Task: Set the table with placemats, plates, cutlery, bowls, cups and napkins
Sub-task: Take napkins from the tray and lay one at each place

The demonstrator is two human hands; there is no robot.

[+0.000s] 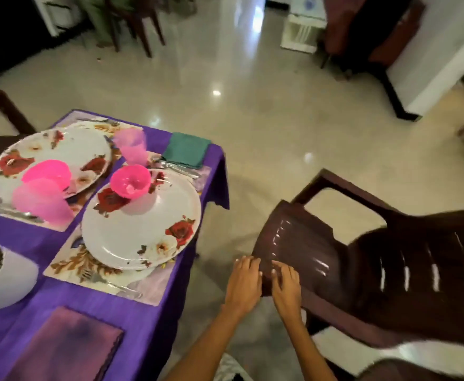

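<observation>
Both hands on front edge of dark brown plastic chair (321, 243) seat, right of table — left hand (243, 281) and right hand (287, 284) side by side, nearly touching, fingers laid over the seat lip and curled onto it; grip underneath hidden. Bare forearms rising from bottom centre.

On table (153, 320), purple cloth, nearest first: purple placemat (65, 345) at bottom edge, nothing on it. White planter (8, 273) at left edge. Then floral placemat (109, 276) carrying large rose-print plate (142, 232); fork (109, 281) on mat's near side, just beside plate rim. Pink bowl (131, 181) resting on plate's far rim. Cutlery (180, 169) beyond plate, partly on folded green napkin (186, 151) at table's far right corner. Pink cup (130, 145) upright between the two settings.

Left setting: second rose plate (52, 158) on own mat, second pink bowl (46, 173) on it, tilted; second pink cup (43, 200) in front, blurred — upright or tipped, cannot tell.

Glossy tiled floor (252, 105) beyond; more dark chairs at far side.
</observation>
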